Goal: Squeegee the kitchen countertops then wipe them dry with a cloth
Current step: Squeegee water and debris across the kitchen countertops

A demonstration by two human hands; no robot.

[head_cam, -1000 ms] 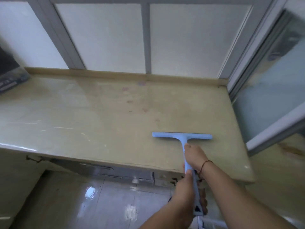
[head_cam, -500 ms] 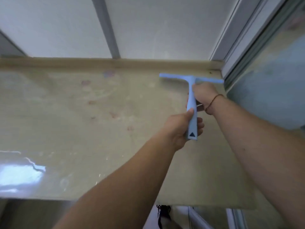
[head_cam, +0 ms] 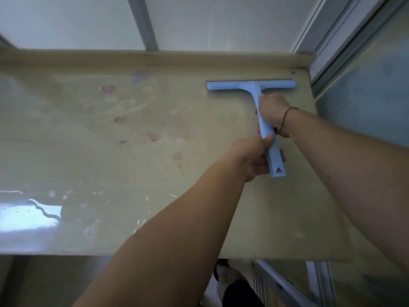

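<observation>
Both hands hold the blue squeegee [head_cam: 256, 89] by its handle: the right hand [head_cam: 273, 109] grips it just behind the blade, and the left hand [head_cam: 252, 157] has its fingers curled round the lower end. The blade lies near the bench's [head_cam: 110, 151] far right corner, seemingly touching the surface.

No legible text, label, brand, number or sign anywhere in view. Blue squeegee [head_cam: 254, 89] carries no printing; only mark is plain triangular cut-out at handle end. Bench [head_cam: 155, 207] surface shows faint reddish and purple smudges, none forming readable characters.
</observation>
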